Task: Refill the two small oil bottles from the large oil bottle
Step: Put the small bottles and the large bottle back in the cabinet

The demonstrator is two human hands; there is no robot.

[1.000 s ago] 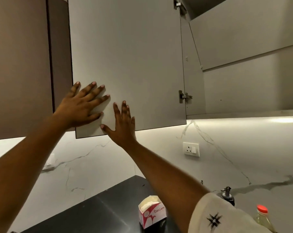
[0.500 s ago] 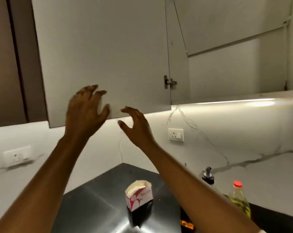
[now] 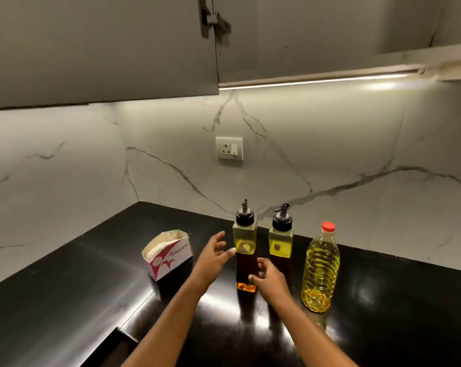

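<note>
Two small square oil bottles with black pour spouts stand upright on the black counter [image 3: 65,300]. The left small bottle [image 3: 244,239] is nearer, the right small bottle [image 3: 281,243] is just behind it. A large clear bottle of yellow oil [image 3: 320,271] with a red cap stands to their right. My left hand [image 3: 213,256] is open, its fingers close to the left side of the left small bottle. My right hand [image 3: 267,278] is open at that bottle's lower right, fingertips close to or touching it. Neither hand grips anything.
A red and white open carton [image 3: 168,254] sits left of the bottles. The marble wall carries a socket [image 3: 229,148]. A grey cabinet door [image 3: 99,49] hangs open overhead, with a light strip [image 3: 314,80] under the cabinet.
Both hands have left the cabinet door and dropped to the counter, arriving on either side of the left small bottle. The view has tilted down from the cabinet to the counter.
</note>
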